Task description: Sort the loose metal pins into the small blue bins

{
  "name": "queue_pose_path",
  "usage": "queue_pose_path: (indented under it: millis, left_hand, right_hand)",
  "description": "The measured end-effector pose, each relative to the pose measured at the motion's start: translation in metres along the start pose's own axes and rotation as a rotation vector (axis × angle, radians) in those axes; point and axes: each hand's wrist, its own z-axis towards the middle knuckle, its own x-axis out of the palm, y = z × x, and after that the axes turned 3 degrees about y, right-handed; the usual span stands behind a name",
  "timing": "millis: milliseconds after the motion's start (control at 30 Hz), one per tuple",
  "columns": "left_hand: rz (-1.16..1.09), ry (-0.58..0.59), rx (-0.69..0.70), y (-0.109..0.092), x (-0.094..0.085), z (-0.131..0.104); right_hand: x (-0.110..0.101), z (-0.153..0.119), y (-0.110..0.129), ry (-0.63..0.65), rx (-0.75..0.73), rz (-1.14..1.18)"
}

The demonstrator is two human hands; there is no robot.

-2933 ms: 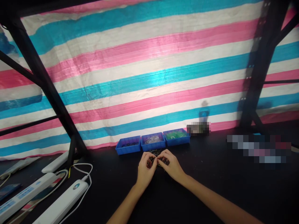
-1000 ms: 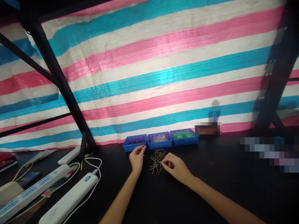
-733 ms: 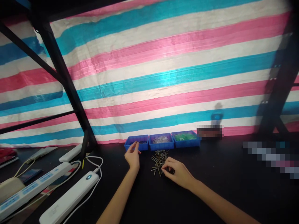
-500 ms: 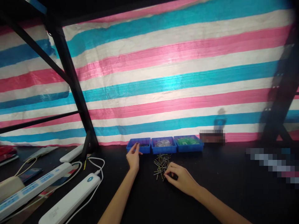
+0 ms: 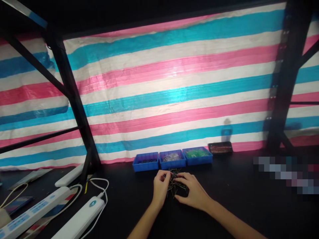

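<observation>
A loose pile of thin metal pieces [image 5: 175,192], long like screws or pins, lies on the black tabletop between my two hands. My left hand [image 5: 160,187] is at the pile's left edge, with its thumb and fingers curled together in a pinch; whatever is between the fingertips is too small to make out. From the right, my right hand [image 5: 194,192] reaches over the pile, thumb and fingers spread apart around some of the pieces. Behind the pile stand a blue bin of dark small parts [image 5: 146,162], one of clear pieces [image 5: 172,158] and one of green pieces [image 5: 197,156].
White power strips [image 5: 82,215] and cables lie along the left side. A dark flat case [image 5: 220,147] rests behind the bins to the right. Black metal posts [image 5: 79,116] and a striped sheet [image 5: 174,76] border the back. A blurred patch covers something at far right.
My left hand has come away from the left bin, toward me and right, down to the pile. My right hand has opened from a pinch into a spread over the pieces. The view has shifted slightly.
</observation>
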Motion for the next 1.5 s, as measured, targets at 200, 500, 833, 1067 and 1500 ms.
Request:
queue_pose_path:
  millis: [200,500,833,1067,1500]
  left_hand:
    - [0.273,0.031,0.053,-0.004,0.007,-0.01]
    - [0.59,0.192,0.106,0.005,0.006,-0.01]
    - [0.624,0.292,0.135,0.002,0.008,-0.01]
    - [0.6,0.315,0.121,-0.002,0.007,-0.011]
    - [0.42,0.248,0.131,0.009,0.008,-0.008]
  right_hand:
    - [0.007,-0.002,-0.009,0.001,0.09,-0.011]
    - [0.004,-0.003,-0.012,-0.013,0.112,0.021]
    - [0.002,-0.002,-0.012,0.006,0.133,-0.026]
    - [0.001,-0.002,-0.015,-0.001,0.135,-0.01]
    - [0.001,0.0,-0.019,-0.026,0.174,0.023]
